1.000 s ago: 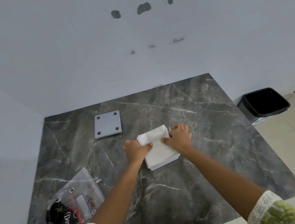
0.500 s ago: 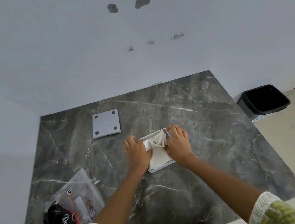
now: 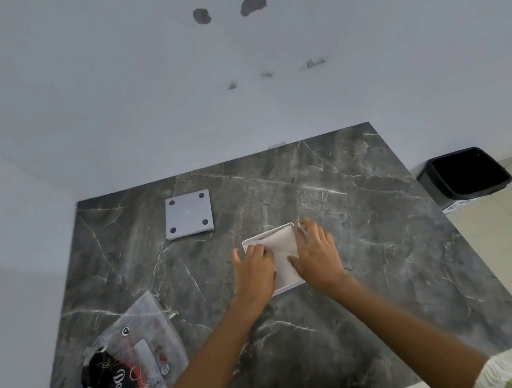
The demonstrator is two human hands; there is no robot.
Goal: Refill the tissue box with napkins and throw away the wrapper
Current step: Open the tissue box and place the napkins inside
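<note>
Left hand (image 3: 253, 274): fingers spread flat, pressing the napkins' (image 3: 281, 250) left side, grasping nothing.
Right hand (image 3: 316, 255): fingers extended, open, pressing the right side.
Napkins: inside the white tissue box (image 3: 254, 241), mid-bench (image 3: 377, 245).
Wrapper (image 3: 133, 359): bench's near-left corner.
Bin (image 3: 463, 175): floor, right.

Both hands, left (image 3: 253, 271) and right (image 3: 316, 256), flat over the tissue box (image 3: 283, 291) with napkins (image 3: 280, 244) near the middle of the worktop (image 3: 361, 246), closing the way into it from above. Bare marble to the right of the box, open up to the right edge. Beyond that edge, on the floor, a black bin (image 3: 463, 175) with open mouth, nothing over it. To the far left, a grey square lid (image 3: 188, 213), flat, well apart from the box, a free lane between. At the near left corner, the crumpled wrapper (image 3: 130, 365), low, beside the left forearm.
</note>
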